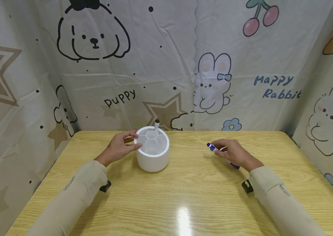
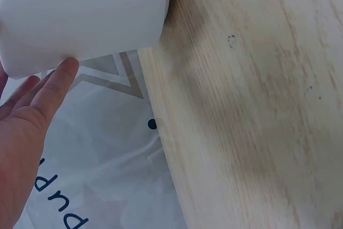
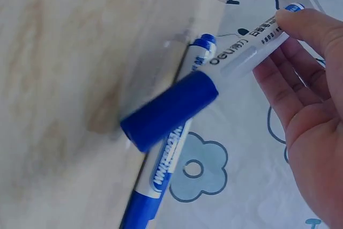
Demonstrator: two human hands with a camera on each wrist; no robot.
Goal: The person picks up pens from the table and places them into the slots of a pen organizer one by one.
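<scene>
So the right hand has a whiteboard marker pinched between thumb and fingers, gripped near the end away from the cap. It's a white one with "deli" printed on the barrel and a chunky blue cap, which points back toward the wrist. It's over the right side of the worktop; can't really tell if any of it touches the wood.

Right behind it in the right wrist view there's another blue-and-white marker lying down, with the held one crossing in front. A second blue tip pokes out beside its top end, but I can't tell what that belongs to.

Over on the left, the left hand is at a round white container, thumb and fingers spread apart and fairly straight, touching it around the rim and side. The container stands upright on the worktop, split into compartments around a middle ring. A black-capped marker sticks up in a compartment at the back.

Behind everything hangs a cartoon-print cloth, puppies and bunnies and all.
</scene>
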